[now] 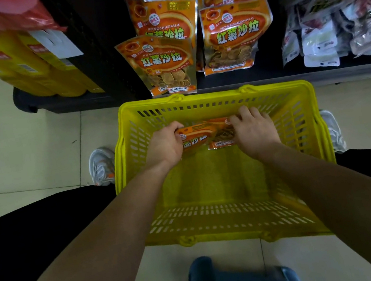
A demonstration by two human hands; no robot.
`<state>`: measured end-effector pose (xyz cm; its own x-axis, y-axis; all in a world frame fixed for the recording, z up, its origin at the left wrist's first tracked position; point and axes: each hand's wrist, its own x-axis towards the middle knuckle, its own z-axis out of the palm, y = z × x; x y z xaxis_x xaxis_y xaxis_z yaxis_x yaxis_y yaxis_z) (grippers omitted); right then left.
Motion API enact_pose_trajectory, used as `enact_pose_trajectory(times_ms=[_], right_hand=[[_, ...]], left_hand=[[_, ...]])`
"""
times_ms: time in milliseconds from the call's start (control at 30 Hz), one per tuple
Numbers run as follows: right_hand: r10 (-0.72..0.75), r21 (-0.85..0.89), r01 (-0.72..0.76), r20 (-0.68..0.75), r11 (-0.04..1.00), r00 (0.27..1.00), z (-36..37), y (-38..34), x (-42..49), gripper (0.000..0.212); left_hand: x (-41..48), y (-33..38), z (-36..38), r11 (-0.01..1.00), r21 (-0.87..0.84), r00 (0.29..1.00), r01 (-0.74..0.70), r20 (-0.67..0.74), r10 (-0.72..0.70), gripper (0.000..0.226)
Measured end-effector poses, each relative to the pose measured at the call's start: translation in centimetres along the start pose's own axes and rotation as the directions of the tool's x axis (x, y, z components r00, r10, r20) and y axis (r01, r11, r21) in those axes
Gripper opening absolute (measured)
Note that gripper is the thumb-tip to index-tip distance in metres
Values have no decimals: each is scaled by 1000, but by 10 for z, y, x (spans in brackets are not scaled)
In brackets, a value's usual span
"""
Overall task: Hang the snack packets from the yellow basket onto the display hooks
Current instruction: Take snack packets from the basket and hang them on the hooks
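The yellow basket (230,209) sits on the floor between my feet. An orange snack packet (206,137) lies at its far end, and both hands are down on it. My left hand (164,145) grips the packet's left end. My right hand (252,130) presses on its right end, fingers curled over it. Above the basket, matching orange packets hang in two columns on the display: the left column (164,63) and the right column (236,33). The hooks themselves are hidden behind the packets.
Grey and white snack bags (337,29) hang to the right of the orange ones. Yellow boxes (27,66) stand on a low black base at the left. A blue stool (237,279) sits just below the basket. My shoes flank the basket on the tiled floor.
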<state>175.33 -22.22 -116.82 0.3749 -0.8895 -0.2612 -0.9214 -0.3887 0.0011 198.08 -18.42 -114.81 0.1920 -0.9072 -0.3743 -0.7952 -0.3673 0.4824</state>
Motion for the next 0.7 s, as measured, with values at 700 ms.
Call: enact_pose_trajectory(times_ms=[700], right_hand=[[-115, 147, 94, 142, 985, 983, -181, 47, -44, 13]], left_hand=[[-48, 51, -134, 986, 23, 986, -163, 24, 163, 24]])
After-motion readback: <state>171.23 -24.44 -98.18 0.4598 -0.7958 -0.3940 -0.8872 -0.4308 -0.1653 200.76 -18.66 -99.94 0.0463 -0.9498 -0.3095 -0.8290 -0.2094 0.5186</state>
